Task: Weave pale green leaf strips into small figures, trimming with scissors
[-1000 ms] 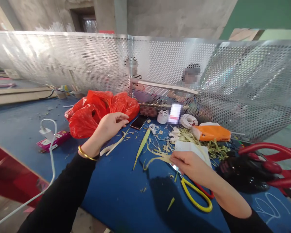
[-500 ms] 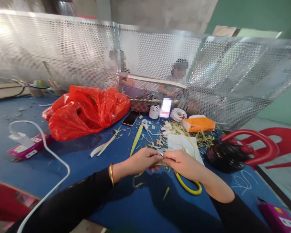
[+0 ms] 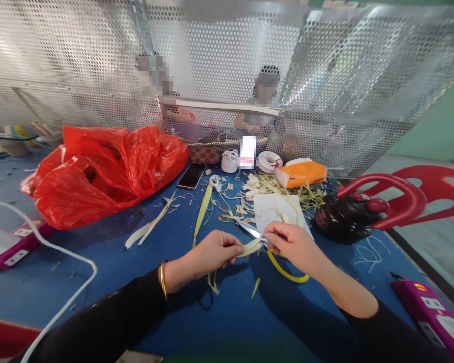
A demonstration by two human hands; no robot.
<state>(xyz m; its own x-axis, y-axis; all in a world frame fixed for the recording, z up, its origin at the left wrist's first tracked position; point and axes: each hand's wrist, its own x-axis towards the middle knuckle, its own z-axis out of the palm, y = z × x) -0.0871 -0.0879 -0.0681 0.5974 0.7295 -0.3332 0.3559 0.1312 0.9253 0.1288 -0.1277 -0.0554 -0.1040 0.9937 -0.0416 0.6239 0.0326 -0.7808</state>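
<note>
The left hand's fingers and the right hand's fingers hold a pale leaf strip between them above the blue desk; scissors lie under the right hand, a red plastic bag far left.

The husk strip looks dry and fibrous. The scissors combine bright, smooth metal blades with a yellow plastic handle. At left, the red bag is thin, crinkled, glossy plastic; at the far side, the screen is shiny perforated metal. The worktop is smooth and mostly matt, the paper sheet matt, the jug at right highly glossy. The checked pouch may be leather or coated cloth; the view is too coarse to tell.
</note>
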